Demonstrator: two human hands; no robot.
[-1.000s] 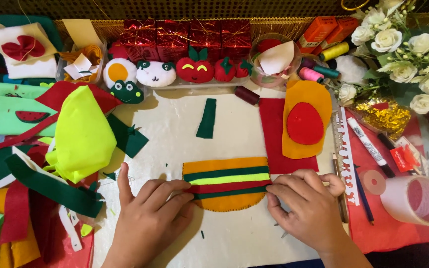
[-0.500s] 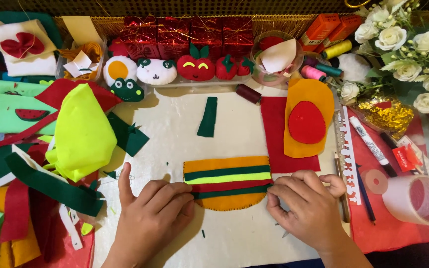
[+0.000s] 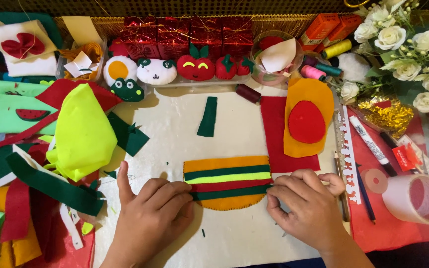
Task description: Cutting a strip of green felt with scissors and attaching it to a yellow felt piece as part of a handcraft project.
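- Both my hands rest on the striped felt piece [image 3: 227, 182] that lies on the white sheet [image 3: 175, 134] in the middle of the table.
- My left hand [image 3: 152, 218] lies flat, fingers together and thumb spread out, its fingertips pressing down the left end of the lower stripes; it grips nothing.
- My right hand [image 3: 304, 208] is curled, thumb and forefinger pinched on the right end of the dark green strip [image 3: 229, 192] at the edge of the felt piece.
- That felt piece is orange, rounded at the bottom, with green, yellow, red and green bands across it.
- Just beyond it, up and to the right, a red felt rectangle [image 3: 274, 134] lies under an orange oval [image 3: 309, 116] with a red oval [image 3: 306, 121] on top.
- A short green felt strip [image 3: 208, 116] lies alone higher on the sheet.
- On my left are a bright yellow felt heap [image 3: 83, 131] and loose red and green scraps.
- At the far edge sits a tray of small stuffed felt figures [image 3: 175, 69].
- On my right are a roll of tape [image 3: 415, 198], a white marker [image 3: 371, 139] and white roses [image 3: 408, 49].
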